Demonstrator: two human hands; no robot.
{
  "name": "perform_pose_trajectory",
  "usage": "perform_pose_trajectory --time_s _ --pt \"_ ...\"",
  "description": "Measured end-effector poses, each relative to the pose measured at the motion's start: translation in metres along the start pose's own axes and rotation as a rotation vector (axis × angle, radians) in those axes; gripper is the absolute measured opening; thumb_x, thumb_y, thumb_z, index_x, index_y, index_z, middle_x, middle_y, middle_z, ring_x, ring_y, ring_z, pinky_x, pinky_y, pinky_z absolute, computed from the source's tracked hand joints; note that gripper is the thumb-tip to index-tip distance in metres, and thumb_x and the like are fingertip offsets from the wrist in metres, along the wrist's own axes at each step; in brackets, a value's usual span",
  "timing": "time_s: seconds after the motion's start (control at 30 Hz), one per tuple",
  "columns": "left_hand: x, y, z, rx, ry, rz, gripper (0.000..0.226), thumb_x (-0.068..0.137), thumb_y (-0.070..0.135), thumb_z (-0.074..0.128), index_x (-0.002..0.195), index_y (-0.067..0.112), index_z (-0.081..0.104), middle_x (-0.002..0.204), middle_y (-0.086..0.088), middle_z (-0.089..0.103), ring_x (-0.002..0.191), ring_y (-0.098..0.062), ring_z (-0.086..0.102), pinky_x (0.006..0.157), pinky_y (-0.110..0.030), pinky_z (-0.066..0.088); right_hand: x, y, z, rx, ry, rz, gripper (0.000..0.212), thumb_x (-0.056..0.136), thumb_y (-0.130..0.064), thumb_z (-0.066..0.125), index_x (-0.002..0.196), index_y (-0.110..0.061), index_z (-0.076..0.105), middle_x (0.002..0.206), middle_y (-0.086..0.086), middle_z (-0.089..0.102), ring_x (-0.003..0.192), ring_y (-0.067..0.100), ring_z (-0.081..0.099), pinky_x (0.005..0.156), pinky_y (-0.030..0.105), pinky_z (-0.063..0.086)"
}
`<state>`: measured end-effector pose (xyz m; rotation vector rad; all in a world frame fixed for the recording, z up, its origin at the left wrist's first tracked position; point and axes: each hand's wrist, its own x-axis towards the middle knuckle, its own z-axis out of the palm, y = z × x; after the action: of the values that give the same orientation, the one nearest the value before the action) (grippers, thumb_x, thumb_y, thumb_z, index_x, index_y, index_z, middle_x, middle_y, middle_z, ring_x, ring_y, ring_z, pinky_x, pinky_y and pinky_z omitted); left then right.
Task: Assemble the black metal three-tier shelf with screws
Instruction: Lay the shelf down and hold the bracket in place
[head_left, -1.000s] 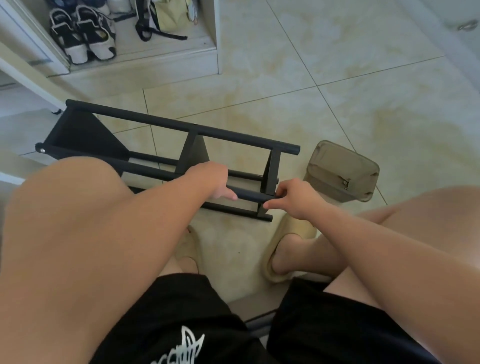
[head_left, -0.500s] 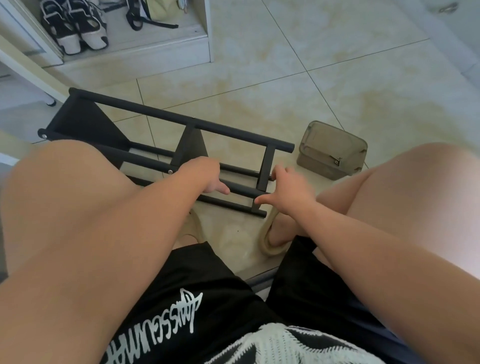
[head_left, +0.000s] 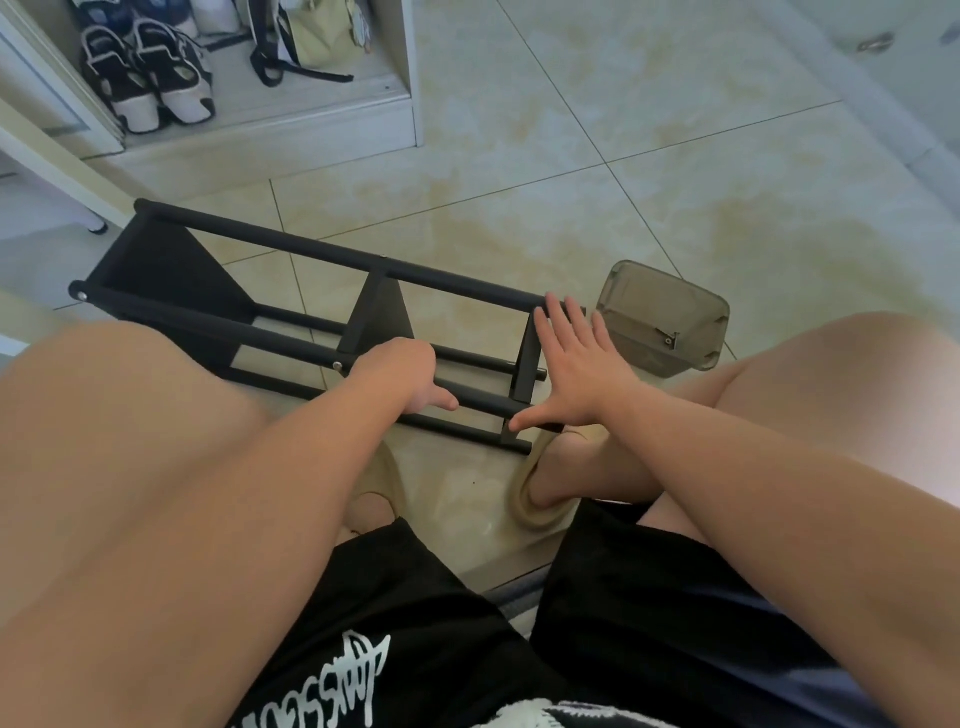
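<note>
Unpinching, right hand (head_left: 582, 376) is spreading its fingers (head_left: 575, 325) against the shelf (head_left: 311, 250) end; left hand (head_left: 401, 371) is gripping a rail (head_left: 483, 401), steadying it.

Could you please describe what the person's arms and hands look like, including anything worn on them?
Both arms are bare to the edge of the frame, with no sleeves in view. The left hand and the right hand wear no gloves, and no ring, watch or bracelet shows on the fingers and wrists that can be seen.
</note>
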<state>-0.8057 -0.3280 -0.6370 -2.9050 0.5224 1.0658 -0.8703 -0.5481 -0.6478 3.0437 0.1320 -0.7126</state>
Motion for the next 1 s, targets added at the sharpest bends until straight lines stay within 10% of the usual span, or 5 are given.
perform_pose_trajectory --time_s 0.4,0.43,0.5,0.73,1.0 --pt "0.024 0.021 -0.033 -0.562 -0.112 -0.017 0.023 0.101 0.021 0.052 0.109 0.009 0.070 0.092 0.010 0.041 0.079 -0.019 0.048 0.079 -0.033 0.042 0.012 0.015 0.008 -0.025 -0.030 -0.109 0.144 0.060 -0.102 0.020 0.156 -0.005 -0.025 0.163 0.014 -0.033 0.150 0.030 -0.031 0.125 0.048 -0.014" --pt "0.032 0.026 -0.032 -0.686 -0.116 -0.090 0.021 0.099 0.015 0.053 0.110 0.006 0.069 0.114 -0.027 0.053 0.068 -0.018 0.044 0.070 -0.031 0.042 0.014 0.016 0.007 -0.021 -0.032 -0.108 0.145 0.057 -0.103 0.018 0.156 -0.005 -0.024 0.163 0.014 -0.033 0.151 0.030 -0.031 0.124 0.048 -0.014" --pt "0.040 0.033 -0.030 -0.947 -0.106 -0.208 0.015 0.097 0.008 0.053 0.099 0.002 0.066 0.069 -0.007 0.051 0.055 -0.013 0.037 0.055 -0.025 0.037 0.015 0.018 0.007 -0.021 -0.037 -0.108 0.147 0.054 -0.103 0.014 0.156 -0.004 -0.024 0.163 0.015 -0.032 0.151 0.030 -0.031 0.124 0.047 -0.015" --pt "0.056 0.032 -0.021 -1.120 -0.264 -0.038 0.038 0.094 -0.018 0.040 0.113 0.008 0.063 0.110 -0.010 0.068 0.096 -0.015 0.068 0.078 -0.025 0.055 0.018 0.019 0.009 0.003 -0.026 -0.125 0.149 0.050 -0.104 0.006 0.156 -0.003 -0.023 0.163 0.016 -0.032 0.149 0.030 -0.033 0.124 0.049 -0.015" --pt "0.063 0.032 -0.017 -1.179 -0.370 0.063 0.017 0.095 -0.004 0.059 0.109 0.006 0.062 0.098 -0.011 0.075 0.095 -0.019 0.074 0.085 -0.031 0.060 0.019 0.017 0.010 0.007 -0.014 -0.125 0.144 0.062 -0.100 0.024 0.156 -0.001 -0.021 0.163 0.017 -0.030 0.150 0.032 -0.031 0.125 0.050 -0.011"
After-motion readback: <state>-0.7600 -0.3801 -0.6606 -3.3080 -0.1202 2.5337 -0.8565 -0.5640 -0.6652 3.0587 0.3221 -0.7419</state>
